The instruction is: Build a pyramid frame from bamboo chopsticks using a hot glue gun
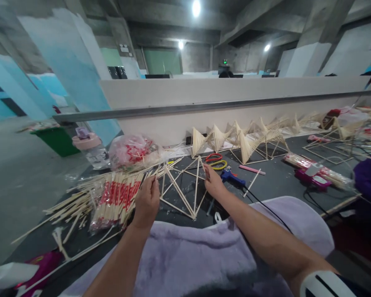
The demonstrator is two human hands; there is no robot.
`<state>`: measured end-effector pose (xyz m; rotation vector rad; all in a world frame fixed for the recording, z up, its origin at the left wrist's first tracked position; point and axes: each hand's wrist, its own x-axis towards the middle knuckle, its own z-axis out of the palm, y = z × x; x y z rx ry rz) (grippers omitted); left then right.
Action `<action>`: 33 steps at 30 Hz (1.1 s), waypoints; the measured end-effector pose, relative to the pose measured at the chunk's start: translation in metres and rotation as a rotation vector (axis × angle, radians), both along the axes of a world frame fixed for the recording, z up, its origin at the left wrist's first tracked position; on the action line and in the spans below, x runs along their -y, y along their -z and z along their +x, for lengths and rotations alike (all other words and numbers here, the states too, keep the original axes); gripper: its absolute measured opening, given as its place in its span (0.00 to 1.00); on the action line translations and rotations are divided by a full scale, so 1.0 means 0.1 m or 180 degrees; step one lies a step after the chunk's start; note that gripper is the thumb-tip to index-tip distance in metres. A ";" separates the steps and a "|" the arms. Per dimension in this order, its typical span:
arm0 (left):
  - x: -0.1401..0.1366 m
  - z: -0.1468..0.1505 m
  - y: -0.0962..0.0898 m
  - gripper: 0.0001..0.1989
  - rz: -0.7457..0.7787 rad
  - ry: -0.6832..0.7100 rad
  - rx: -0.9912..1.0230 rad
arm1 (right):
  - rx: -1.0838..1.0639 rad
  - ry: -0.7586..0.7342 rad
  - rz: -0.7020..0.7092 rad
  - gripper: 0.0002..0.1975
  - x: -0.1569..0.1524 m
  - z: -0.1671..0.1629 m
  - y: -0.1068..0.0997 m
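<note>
A frame of thin wooden sticks (179, 187), joined into triangles with raised peaks, stands on the dark table between my hands. My left hand (147, 200) is at its left side, fingers curled together; whatever they hold, if anything, is hidden. On the right, my right hand (214, 181) has its fingers closed at the slanting stick below the right peak. Beside that hand lies a blue glue gun (233, 178) with a black cord. Behind it are scissors with red and yellow handles (218, 164). A packet of sticks with red wrapping (117, 198) lies left of my left hand.
Finished-looking stick models (245, 146) stand along the partition (185, 93). Loose sticks (71, 206) spread over the left side. A pink-lidded bottle (91, 150) and a plastic bag (132, 150) stand at the back left. A lilac cloth (191, 255) covers my lap.
</note>
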<state>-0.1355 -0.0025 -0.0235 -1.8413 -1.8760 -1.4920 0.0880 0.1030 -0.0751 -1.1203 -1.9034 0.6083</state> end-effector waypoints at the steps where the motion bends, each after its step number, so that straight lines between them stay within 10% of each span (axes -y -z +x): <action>1: 0.00 -0.01 0.00 0.11 -0.0132 0.0017 0.0264 | -0.0086 -0.0037 -0.0041 0.34 0.00 0.01 0.01; 9: -0.03 0.03 0.01 0.16 -0.0675 0.0393 0.1998 | -0.0427 -0.0332 -0.0295 0.36 0.04 0.03 0.06; 25: -0.08 0.02 0.06 0.15 -0.0859 0.0418 0.2192 | -0.0419 -0.0674 0.0038 0.35 0.22 0.01 -0.06; 33: 0.00 -0.06 -0.10 0.12 -0.0397 -0.0117 0.1632 | -0.0515 -0.0111 0.0382 0.28 0.20 0.13 -0.15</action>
